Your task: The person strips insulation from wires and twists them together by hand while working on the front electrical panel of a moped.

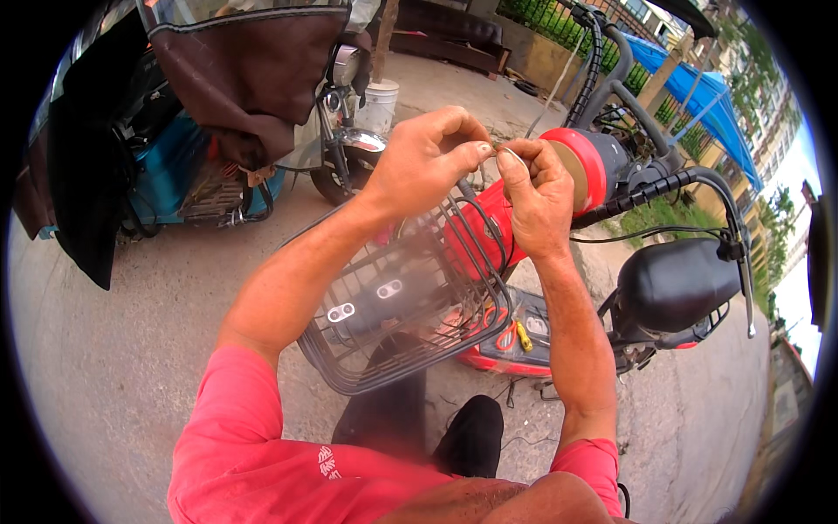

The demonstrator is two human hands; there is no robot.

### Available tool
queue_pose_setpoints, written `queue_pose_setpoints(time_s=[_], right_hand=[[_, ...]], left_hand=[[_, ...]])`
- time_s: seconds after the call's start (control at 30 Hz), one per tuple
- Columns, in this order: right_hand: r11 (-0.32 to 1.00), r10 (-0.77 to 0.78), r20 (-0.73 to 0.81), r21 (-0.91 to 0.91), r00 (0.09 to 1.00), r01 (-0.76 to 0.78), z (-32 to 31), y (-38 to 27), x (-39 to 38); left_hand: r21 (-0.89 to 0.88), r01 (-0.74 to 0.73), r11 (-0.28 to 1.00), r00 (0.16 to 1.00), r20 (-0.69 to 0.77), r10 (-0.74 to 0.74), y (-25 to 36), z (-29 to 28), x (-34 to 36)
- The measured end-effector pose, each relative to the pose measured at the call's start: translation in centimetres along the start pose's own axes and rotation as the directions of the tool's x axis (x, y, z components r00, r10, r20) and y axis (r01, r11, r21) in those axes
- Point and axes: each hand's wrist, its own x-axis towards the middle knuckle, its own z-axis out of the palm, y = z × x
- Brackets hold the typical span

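Observation:
My left hand [436,166] and my right hand [532,192] meet above a red scooter [467,227], fingertips pinched close together on a small thin piece that is too small to make out. Below my hands is the scooter's dark wire front basket [393,297], with thin bars. On the footboard beyond the basket lie a yellow-handled tool [524,336] and an orange looped item [496,319]. Dark handlebars with black coiled wrap [594,218] rise to the right of my hands, above a black seat [676,284].
A teal scooter [188,201] with a brown cover [236,70] stands at the left. Behind are a white bucket [377,105], a dark couch [441,39], a green fence [550,26] and a blue canopy [716,122]. Concrete pavement [122,367] runs around the scooters.

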Motion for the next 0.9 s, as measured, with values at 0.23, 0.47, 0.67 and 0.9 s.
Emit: queue_pose_setpoints(time_s=[0.23, 0.47, 0.67, 0.9], right_hand=[[0.999, 0.028, -0.054, -0.045, 0.998, -0.031, 0.3, -0.6, -0.2], [0.999, -0.014, -0.062, -0.036, 0.998, 0.012, -0.1, -0.2, -0.6], [0.997, 0.0, -0.035, -0.071, 0.999, -0.003, -0.2, -0.1, -0.6], [0.988, 0.003, -0.065, -0.155, 0.998, -0.013, -0.7, -0.1, -1.0]], left_hand=[[-0.365, 0.186, 0.912, 0.971, -0.073, -0.227, -0.2, -1.7, 0.7], [0.101, -0.1, 0.99, 0.992, -0.072, 0.107, 0.2, -1.0, 0.5], [0.377, -0.311, 0.872, 0.948, 0.057, 0.313, -0.3, -0.3, 0.2], [0.222, 0.026, 0.975, 0.983, -0.183, 0.016, -0.4, -1.8, 0.6]])
